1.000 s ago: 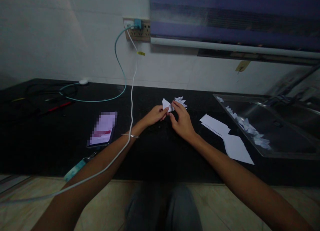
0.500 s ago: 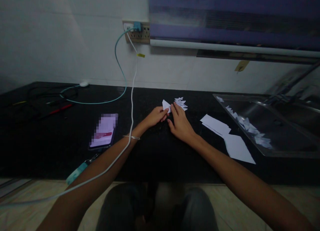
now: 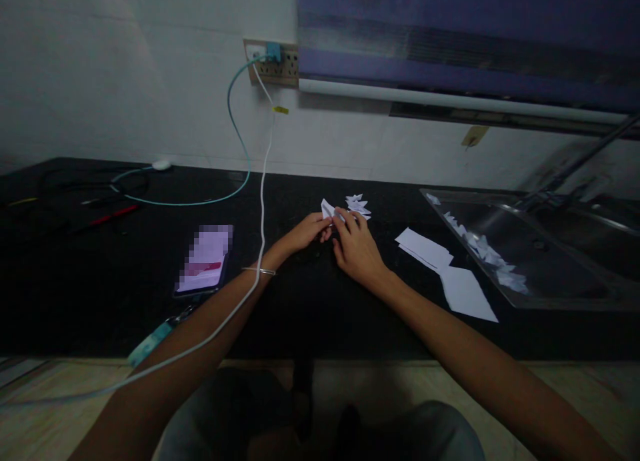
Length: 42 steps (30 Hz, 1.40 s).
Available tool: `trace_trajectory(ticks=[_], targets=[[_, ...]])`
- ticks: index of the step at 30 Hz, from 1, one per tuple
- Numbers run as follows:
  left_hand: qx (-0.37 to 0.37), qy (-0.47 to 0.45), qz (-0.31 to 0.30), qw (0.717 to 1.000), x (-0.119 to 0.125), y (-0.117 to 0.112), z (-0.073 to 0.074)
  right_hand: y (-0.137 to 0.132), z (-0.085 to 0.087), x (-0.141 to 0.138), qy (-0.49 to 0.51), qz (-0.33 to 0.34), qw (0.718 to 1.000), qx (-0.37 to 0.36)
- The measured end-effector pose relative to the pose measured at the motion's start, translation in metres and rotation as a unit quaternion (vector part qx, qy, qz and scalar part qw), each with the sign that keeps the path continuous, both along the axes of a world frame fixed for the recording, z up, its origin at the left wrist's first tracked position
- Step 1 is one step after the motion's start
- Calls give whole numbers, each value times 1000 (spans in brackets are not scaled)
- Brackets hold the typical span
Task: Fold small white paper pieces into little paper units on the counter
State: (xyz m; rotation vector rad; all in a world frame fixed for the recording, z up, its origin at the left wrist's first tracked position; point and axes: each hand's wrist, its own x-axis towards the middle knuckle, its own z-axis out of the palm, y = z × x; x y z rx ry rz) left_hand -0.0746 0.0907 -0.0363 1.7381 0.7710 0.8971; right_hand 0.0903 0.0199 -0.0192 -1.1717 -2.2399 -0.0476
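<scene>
A dim black countertop [image 3: 310, 301] is seen from above, with a white tiled wall behind it. Just above the centre of the frame, a small folded paper [image 3: 327, 209] is pinched between both hands, held low over the counter. The left hand [image 3: 306, 232] is closed, with the paper's left edge gripped between thumb and fingertips. The right hand [image 3: 356, 249] is curled, and the paper's right side is nipped by its fingertips.

Compared with half a second earlier, the hands are found in nearly the same spot. The right hand's fingers, stretched flatter before, are now bent more tightly. Less of the paper is shown, and it looks narrower than it did.

A little pile of folded white pieces [image 3: 359, 204] is seen just behind the right hand, unmoved. A thin bracelet [image 3: 260, 270] is worn on the left wrist. A white cable [image 3: 263, 181] is draped from a wall socket [image 3: 273, 60] at upper centre, down across the left forearm. A lit phone [image 3: 204, 260] is laid left of centre. White paper sheets [image 3: 463, 291] are spread at centre right. Beyond them, a metal sink [image 3: 530, 301] with paper scraps [image 3: 483, 249] in it is seen at the right edge.
</scene>
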Motion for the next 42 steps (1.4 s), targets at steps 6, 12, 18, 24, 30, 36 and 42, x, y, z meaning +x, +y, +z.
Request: trace_trajectory(ticks=[6, 12, 18, 24, 30, 36, 42], targets=[[-30, -13, -33, 999, -3, -6, 7, 1, 4, 4, -13, 10, 1000, 6], [45, 49, 46, 997, 2, -3, 3, 0, 2, 5, 6, 21, 1000, 7], [84, 67, 69, 992, 2, -3, 3, 21, -12, 3, 292, -59, 953, -60], [111, 105, 61, 986, 3, -7, 3, 37, -20, 5, 401, 33, 882, -244], [66, 67, 33, 995, 2, -7, 6, 30, -22, 9, 449, 47, 859, -239], [96, -16, 76, 992, -3, -11, 12, 29, -19, 11, 451, 41, 854, -257], [84, -6, 110, 990, -1, -16, 15, 32, -16, 10, 533, 19, 794, -293]])
